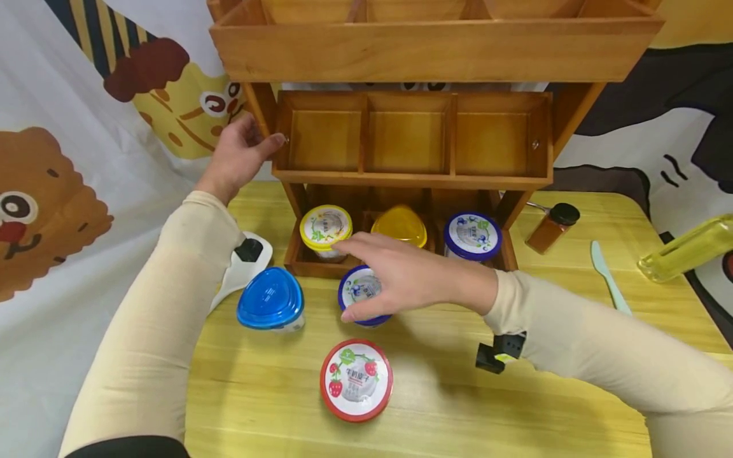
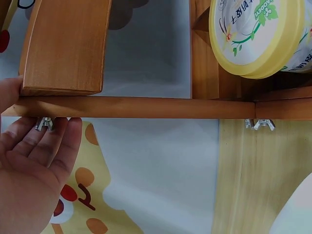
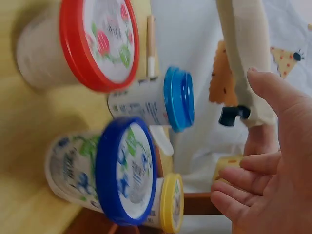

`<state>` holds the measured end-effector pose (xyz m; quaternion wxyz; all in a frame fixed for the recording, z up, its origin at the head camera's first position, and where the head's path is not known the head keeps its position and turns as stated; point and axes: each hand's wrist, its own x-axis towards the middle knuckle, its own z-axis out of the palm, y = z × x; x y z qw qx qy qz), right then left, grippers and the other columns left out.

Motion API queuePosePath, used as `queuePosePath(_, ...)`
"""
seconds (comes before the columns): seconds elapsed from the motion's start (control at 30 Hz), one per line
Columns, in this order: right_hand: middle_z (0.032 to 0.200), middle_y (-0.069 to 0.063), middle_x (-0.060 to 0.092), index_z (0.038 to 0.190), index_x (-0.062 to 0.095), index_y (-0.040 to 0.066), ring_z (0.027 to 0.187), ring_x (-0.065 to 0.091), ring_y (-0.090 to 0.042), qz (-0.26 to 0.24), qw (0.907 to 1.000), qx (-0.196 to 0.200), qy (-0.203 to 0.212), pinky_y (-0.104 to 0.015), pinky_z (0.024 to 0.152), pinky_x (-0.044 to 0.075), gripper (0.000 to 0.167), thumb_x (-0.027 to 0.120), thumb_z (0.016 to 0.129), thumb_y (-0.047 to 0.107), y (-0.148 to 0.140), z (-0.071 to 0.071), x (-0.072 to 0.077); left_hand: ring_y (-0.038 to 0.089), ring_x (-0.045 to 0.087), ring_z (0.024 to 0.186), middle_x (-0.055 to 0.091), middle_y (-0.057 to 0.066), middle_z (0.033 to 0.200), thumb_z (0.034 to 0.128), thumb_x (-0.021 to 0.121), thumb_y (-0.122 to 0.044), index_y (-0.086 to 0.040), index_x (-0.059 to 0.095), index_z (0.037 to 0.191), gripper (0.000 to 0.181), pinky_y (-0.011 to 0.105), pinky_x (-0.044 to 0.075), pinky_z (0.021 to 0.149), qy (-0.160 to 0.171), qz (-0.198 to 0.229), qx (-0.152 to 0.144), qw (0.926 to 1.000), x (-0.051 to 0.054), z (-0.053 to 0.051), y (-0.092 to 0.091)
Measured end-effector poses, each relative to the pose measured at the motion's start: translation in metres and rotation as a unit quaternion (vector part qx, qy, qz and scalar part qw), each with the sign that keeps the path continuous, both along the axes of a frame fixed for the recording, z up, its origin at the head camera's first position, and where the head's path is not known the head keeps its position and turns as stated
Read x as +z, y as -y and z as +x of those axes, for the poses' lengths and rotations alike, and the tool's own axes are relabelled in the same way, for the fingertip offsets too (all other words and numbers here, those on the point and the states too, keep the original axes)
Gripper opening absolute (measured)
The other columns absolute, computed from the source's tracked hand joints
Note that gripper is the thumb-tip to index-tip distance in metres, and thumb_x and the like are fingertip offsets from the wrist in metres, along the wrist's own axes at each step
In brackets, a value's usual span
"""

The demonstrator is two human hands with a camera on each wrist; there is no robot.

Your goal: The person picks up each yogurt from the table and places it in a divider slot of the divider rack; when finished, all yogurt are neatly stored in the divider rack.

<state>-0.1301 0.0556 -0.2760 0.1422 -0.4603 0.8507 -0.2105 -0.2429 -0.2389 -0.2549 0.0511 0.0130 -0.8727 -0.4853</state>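
My left hand (image 1: 237, 152) grips the left upright of a wooden shelf rack (image 1: 435, 54) beside its middle tier. In the left wrist view the thumb is on one side of the upright and the fingers are on the other, around a wing nut (image 2: 45, 124). Over a blueberry tub with a dark blue lid (image 1: 356, 286) hovers my right hand (image 1: 409, 270), fingers spread and holding nothing. The right wrist view shows a gap between that hand and the tub (image 3: 131, 170). Nearer me stands a red-lidded strawberry tub (image 1: 356, 380); a tub with a bright blue lid (image 1: 271, 299) is to the left.
On the rack's bottom tier sit a yellow-lidded tub (image 1: 326, 228), an amber-lidded one (image 1: 401, 226) and another dark-blue-lidded tub (image 1: 473, 236). A white spatula (image 1: 243, 267) lies left. At right are a spice jar (image 1: 552, 228), a pale green knife (image 1: 608, 275) and an oil bottle (image 1: 687, 248).
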Motion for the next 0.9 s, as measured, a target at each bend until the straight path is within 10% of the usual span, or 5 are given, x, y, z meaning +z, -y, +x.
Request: queuePosePath(0.9, 0.147, 0.006, 0.047, 0.148, 0.039, 0.021, 0.129, 0.051, -0.016, -0.085, 0.9919, -0.039, 0.086, -0.043, 0.106, 0.044, 0.089, 0.076, 0.077, 0.059, -0.064, 0.067, -0.065, 0.008, 0.052, 0.092, 0.054, -0.009, 0.100, 0.0972, 0.061, -0.035, -0.020, 0.053, 0.121, 0.029, 0.025, 0.044, 0.083, -0.006, 0.009, 0.001, 0.9999, 0.000, 0.000, 0.000)
